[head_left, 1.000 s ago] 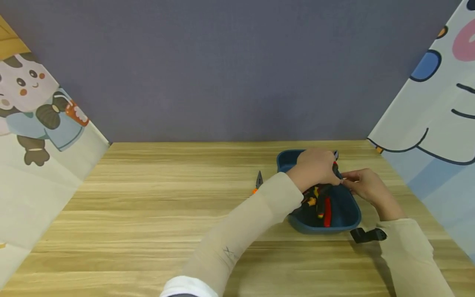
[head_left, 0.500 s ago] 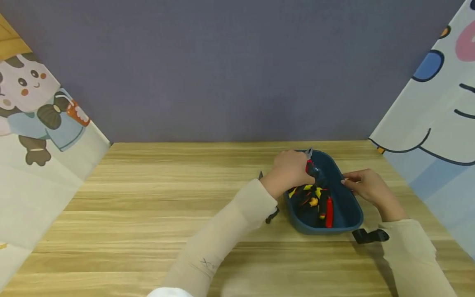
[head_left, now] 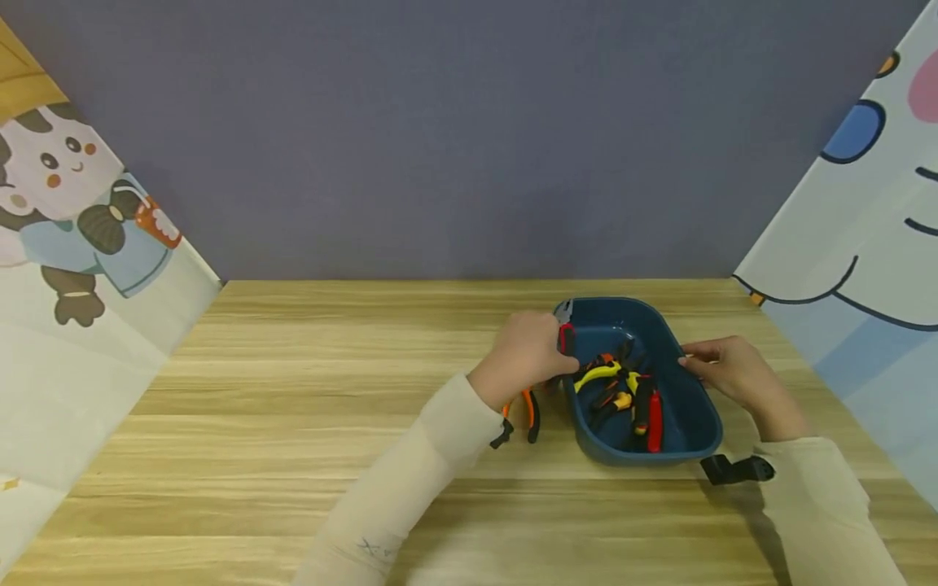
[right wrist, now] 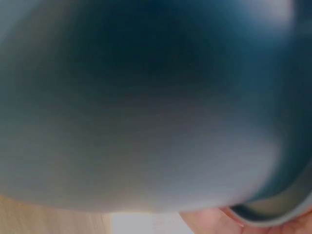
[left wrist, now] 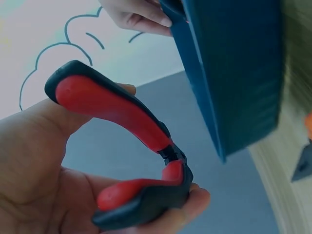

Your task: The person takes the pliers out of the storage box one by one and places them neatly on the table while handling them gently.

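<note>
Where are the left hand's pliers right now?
In the head view, the pliers are right of centre, gripped in the left hand by the bin's left rim.

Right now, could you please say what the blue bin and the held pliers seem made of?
Blue bin: probably plastic, smooth, with glossy highlights inside. Pliers: grey, faintly shiny head suggests metal; smooth red and black grips look like plastic or rubber.

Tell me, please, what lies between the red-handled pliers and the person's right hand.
In the head view, the blue bin, with several tools inside, lies between the red-handled pliers in the left hand and the right hand, which holds its rim.
</note>
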Motion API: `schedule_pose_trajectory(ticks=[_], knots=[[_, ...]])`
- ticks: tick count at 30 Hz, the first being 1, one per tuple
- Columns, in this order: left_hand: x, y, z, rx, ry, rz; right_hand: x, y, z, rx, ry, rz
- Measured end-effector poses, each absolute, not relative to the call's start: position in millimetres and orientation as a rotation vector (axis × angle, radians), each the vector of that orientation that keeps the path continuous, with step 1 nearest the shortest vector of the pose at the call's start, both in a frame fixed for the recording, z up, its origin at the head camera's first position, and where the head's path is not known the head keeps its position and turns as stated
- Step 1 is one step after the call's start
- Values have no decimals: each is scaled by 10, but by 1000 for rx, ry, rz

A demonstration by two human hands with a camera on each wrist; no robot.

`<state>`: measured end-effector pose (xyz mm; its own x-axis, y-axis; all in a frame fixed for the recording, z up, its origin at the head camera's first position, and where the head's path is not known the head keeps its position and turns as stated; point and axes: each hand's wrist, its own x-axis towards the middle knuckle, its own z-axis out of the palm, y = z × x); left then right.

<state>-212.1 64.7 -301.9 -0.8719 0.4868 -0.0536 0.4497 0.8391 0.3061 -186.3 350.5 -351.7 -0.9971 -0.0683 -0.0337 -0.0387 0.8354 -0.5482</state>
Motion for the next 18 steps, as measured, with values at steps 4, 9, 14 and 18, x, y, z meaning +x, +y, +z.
schedule_pose_trajectory(ticks=[4,9,14,18], knots=[[-2123,534,-3081,689,2904,411,-1859,3510,-3520,-77,2952,-887],[-2133,421,-3133,628,2916,413,-1860,3506,-3522,-86,2957,-906],[-2139,324,-3185,587,2905,450,-1856,3503,-3522,-93,2960,-898],[-2152,245,-3216,569,2895,476,-1849,3493,-3519,-89,2961,-895]])
